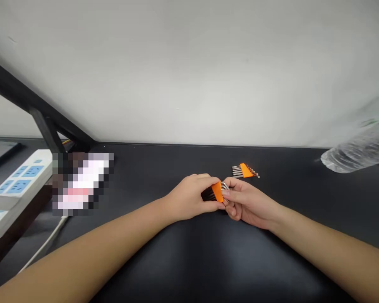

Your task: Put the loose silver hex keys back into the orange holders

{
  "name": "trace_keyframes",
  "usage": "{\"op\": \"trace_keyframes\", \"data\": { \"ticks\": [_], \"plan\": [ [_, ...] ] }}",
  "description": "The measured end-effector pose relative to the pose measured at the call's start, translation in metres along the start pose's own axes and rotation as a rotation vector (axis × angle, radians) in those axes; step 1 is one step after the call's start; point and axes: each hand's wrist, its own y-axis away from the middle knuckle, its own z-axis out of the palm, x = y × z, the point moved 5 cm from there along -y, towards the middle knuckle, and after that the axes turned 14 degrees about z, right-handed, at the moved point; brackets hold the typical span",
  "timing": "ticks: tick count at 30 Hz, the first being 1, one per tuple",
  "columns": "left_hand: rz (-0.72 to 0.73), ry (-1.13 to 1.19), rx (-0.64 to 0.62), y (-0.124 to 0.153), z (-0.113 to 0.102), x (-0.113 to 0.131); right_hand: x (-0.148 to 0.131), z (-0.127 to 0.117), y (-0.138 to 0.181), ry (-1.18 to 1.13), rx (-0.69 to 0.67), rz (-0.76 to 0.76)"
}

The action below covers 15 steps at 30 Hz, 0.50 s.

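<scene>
My left hand (191, 197) and my right hand (244, 202) meet over the middle of the black table (189, 261). Between them is a set of hex keys in an orange holder (217, 192). The left hand's fingers are wrapped round the holder's dark end. My right hand's fingers are pinched on the metal keys at its other end. A second hex key set in an orange holder (244, 170) lies flat on the table just behind my right hand, untouched.
A white wall (189, 71) rises behind the table. White power strips (17, 176) lie at the left with a cable (46, 244), next to a black slanted frame (41, 113). A clear plastic bottle (356, 151) lies at the far right.
</scene>
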Motion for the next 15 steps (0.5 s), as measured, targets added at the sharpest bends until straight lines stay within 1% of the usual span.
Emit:
{"op": "trace_keyframes", "data": {
  "ticks": [4,6,8,10,13,15],
  "plan": [
    [-0.015,-0.037,0.067,-0.001,-0.003,0.001,-0.005,-0.002,-0.001,-0.036,-0.027,-0.035],
    [-0.003,-0.062,0.105,-0.001,-0.005,0.003,-0.007,-0.003,-0.002,-0.016,-0.036,-0.065],
    [0.021,-0.071,0.121,0.000,-0.007,0.004,-0.007,-0.004,-0.001,0.035,-0.015,-0.082],
    [0.072,-0.105,0.112,0.002,-0.007,0.005,-0.007,-0.005,0.001,0.131,0.040,-0.083],
    [0.158,-0.199,0.064,0.006,-0.005,0.007,-0.009,-0.006,0.006,0.412,0.162,-0.099],
    [0.167,-0.247,0.031,0.007,-0.004,0.005,-0.015,-0.009,0.009,0.577,0.261,-0.146]
  ]
}}
